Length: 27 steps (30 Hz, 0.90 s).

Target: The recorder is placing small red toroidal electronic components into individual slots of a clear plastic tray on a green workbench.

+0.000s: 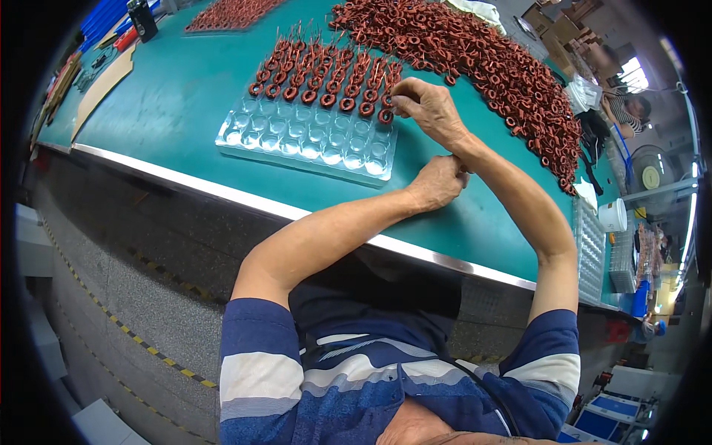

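A clear plastic tray [308,141] with round pockets lies on the green table. Its far rows are filled with copper-wound ring coils [328,99], their wire leads standing up; bare pockets show in its near rows. My right hand [429,110] reaches over the tray's right edge, thumb and fingers pinched at a ring coil [386,101] in the right-most column. Below it, my left hand [439,183] rests on the table beside the tray, under my right wrist. Its fingers are curled, and what they may hold is hidden.
A large heap of loose ring coils [475,63] spreads across the back and right. Another filled tray [233,13] lies at the far left. Stacked clear trays [590,252] and a white tub [612,216] stand at the right. A person [627,111] sits beyond the table.
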Available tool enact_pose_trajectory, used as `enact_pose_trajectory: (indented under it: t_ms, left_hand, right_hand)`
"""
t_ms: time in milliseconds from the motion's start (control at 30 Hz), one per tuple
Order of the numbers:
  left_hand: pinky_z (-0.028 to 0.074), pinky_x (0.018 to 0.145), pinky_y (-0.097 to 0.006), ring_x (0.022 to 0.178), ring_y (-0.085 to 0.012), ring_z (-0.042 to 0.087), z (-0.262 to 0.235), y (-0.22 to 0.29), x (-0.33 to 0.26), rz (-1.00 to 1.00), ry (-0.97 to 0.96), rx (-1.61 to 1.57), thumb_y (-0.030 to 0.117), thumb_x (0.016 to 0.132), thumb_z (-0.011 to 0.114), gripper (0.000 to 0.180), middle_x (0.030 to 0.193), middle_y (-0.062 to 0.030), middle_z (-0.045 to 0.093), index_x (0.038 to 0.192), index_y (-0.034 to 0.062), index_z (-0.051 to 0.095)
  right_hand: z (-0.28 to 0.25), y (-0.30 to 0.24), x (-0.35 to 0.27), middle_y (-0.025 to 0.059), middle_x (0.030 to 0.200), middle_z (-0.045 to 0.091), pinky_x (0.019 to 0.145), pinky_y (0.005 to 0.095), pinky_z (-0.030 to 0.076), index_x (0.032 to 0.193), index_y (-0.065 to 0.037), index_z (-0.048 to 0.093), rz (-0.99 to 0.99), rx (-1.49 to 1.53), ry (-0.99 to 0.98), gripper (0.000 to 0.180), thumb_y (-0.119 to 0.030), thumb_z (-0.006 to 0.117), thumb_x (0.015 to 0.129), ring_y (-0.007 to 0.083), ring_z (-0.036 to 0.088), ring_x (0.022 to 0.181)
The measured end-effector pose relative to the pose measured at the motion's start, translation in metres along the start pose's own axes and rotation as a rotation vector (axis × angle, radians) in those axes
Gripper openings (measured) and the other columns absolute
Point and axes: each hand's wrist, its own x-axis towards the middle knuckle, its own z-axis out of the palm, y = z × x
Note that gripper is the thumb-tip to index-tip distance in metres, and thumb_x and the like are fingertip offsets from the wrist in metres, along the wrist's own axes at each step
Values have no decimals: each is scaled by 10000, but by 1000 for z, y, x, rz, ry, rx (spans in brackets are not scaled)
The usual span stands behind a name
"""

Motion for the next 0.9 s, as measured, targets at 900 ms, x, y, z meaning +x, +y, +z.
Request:
enact_pose_trajectory:
  t_ms: [900]
  left_hand:
    - [486,836,-463,899,-394,627,5,4,-2,94,5,51,103,855,493,208,916,-227,661,951,-14,635]
  right_hand:
    - [-16,6,10,90,789,671,588,306,488,1009,10,678,269,-64,-310,485,-427,715,801,139,627,629]
